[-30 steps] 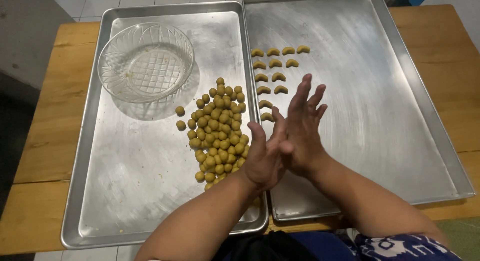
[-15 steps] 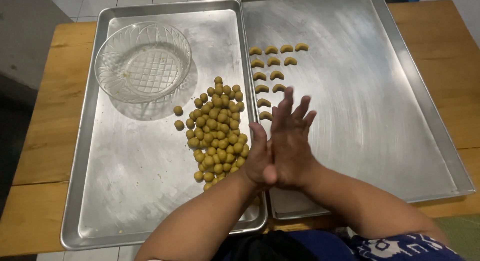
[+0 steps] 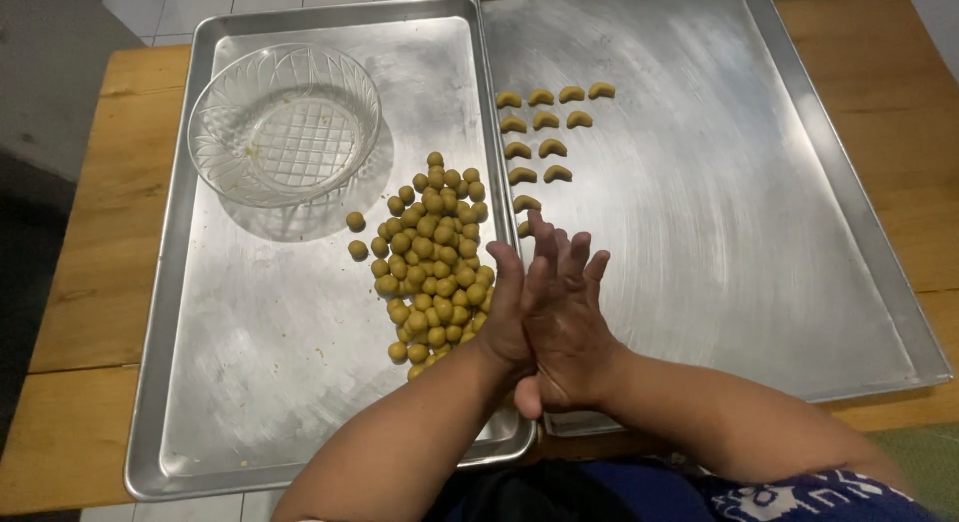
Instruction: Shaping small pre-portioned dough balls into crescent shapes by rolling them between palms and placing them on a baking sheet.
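My left hand [image 3: 502, 317] and my right hand [image 3: 567, 327] are pressed palm to palm above the seam between two metal trays, with the right one on top and its fingers spread. Whatever lies between the palms is hidden. Just left of my hands, a heap of small yellow-green dough balls [image 3: 435, 257] sits on the left tray [image 3: 260, 372]. Several crescent-shaped dough pieces [image 3: 544, 132] lie in short rows at the near-left part of the right tray [image 3: 739, 232]; the nearest ones are partly covered by my fingertips.
An empty cut-glass bowl [image 3: 285, 122] stands at the far end of the left tray. Two loose balls [image 3: 357, 234] lie beside the heap. Both trays rest on a wooden table [image 3: 95, 282], whose front edge is close to my body.
My right hand has slid back toward me over the left palm, so its fingertips reach less far forward. The left hand has stayed almost still.
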